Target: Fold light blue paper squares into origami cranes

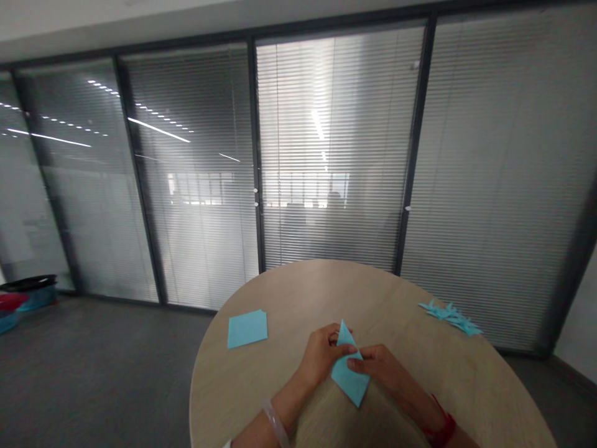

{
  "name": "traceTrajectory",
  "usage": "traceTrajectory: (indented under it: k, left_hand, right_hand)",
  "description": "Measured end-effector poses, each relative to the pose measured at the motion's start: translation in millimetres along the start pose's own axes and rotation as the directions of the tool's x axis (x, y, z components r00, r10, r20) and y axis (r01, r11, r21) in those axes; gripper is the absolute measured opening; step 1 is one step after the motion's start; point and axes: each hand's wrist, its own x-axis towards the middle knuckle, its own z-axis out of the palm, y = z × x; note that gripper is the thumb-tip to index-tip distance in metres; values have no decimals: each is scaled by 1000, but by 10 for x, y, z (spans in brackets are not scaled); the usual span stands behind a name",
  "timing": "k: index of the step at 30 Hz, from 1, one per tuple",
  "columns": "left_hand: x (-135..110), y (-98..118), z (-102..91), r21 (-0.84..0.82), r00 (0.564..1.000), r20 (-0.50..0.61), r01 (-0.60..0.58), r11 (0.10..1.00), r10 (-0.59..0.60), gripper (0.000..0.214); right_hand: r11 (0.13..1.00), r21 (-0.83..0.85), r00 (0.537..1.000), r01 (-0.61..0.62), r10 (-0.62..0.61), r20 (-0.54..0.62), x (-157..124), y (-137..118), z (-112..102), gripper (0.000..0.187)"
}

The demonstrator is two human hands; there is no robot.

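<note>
the fingers (344,352) of both hands are closed on a folded sheet of light blue paper (349,381), gripping it from either side; the left hand (321,356) wraps around the upper part of the sheet, while the right hand (375,368) comes in from the other side with its fingertips (356,364) lying across the middle of the paper; the sheet forms a long kite shape, one point rising between the hands and the other aiming toward the near edge of the round wooden table (298,297); it sits low over the tabletop, though i cannot tell whether it touches; a small stack of square light blue paper (247,328) lies to the left of the hands, well apart from them; a jagged heap of blue paper pieces (450,316) lies near the far right edge of the table; a clear bangle (275,423) circles the left wrist, and a red band (441,423) circles the right; beyond the table stands a glass partition with grey blinds (340,155) in dark frames; on the grey floor (102,367) to the left sit a red tub (12,302) and a blue tub (37,298), the latter with a black lid (28,283) on top
</note>
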Motion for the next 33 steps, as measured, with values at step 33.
traceTrajectory:
  k: [33]
  left_hand:
    - [5, 12, 79, -353, 978, -177, 45, 935, -114, 40]
  right_hand:
    - [988, -147, 998, 49, -55, -36, 1, -8, 89, 48]
